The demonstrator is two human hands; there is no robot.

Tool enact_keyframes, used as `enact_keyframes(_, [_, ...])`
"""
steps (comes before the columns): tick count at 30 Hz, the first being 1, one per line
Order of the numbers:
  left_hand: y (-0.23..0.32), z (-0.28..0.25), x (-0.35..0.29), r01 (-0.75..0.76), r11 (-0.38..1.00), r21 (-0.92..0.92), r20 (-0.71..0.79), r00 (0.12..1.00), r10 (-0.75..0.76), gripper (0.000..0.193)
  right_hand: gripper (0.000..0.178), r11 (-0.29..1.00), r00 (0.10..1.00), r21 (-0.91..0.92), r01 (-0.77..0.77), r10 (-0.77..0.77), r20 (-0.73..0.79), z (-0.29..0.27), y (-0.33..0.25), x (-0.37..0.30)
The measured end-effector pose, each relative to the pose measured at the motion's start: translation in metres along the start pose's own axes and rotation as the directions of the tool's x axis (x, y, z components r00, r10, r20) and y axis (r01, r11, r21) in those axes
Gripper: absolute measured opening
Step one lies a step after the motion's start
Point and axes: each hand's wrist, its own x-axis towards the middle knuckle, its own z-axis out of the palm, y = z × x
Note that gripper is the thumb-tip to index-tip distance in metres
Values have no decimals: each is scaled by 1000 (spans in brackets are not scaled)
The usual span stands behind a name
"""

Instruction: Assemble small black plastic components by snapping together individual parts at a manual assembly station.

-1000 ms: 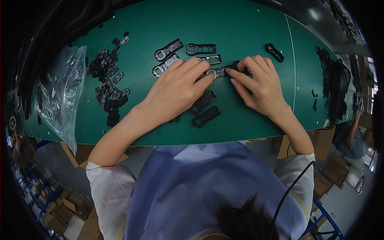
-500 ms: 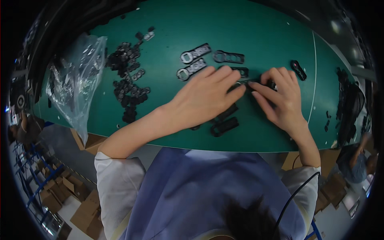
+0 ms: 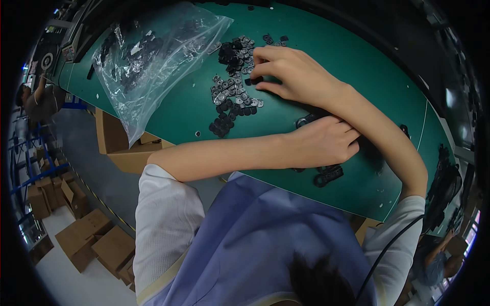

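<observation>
My right hand [image 3: 293, 71] has crossed over my left forearm to a pile of small black and grey parts [image 3: 232, 92], apparently pads or buttons. Its thumb and a bent finger close around a small black part [image 3: 250, 81] at the pile's right edge. My left hand [image 3: 326, 143] is curled closed low over the table, under the right forearm; whatever it may hold is hidden. Beside it lie elongated black plastic housings [image 3: 328, 175], and a ringed end of another housing [image 3: 305, 120] shows above its knuckles. The rest of these housings are covered by my arms.
A clear plastic bag [image 3: 158, 66] with dark parts inside lies at the left of the green table [image 3: 270, 188], hanging over the edge above an open cardboard box [image 3: 122, 140]. Black parts [image 3: 443, 178] are heaped far right. Other people are seen at both sides.
My right hand has moved left across my left arm to the small parts. My left hand has drawn nearer and curled closed. The view has turned, so the table appears shifted.
</observation>
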Motion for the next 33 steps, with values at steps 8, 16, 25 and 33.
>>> enact_keyframes(8, [-19, -32, 5, 43, 999, 19, 23, 999, -44, 20, 15, 992, 970, 11, -129, 129, -206, -75, -7, -33])
enact_keyframes(16, [-35, -30, 6, 144, 985, -97, -33, 988, -148, 15, 17, 892, 854, 53, -448, 445, -271, -85, -59, -140])
enact_keyframes(25, [-36, -22, 7, 144, 975, -168, 5, 989, -145, 15, 20, 888, 874, -110, -446, 405, -269, -59, -54, -152])
enact_keyframes(33, [-38, -26, 4, 141, 970, -196, 6, 990, -142, 24, 18, 891, 846, 51, -450, 444, -293, -57, -51, -155])
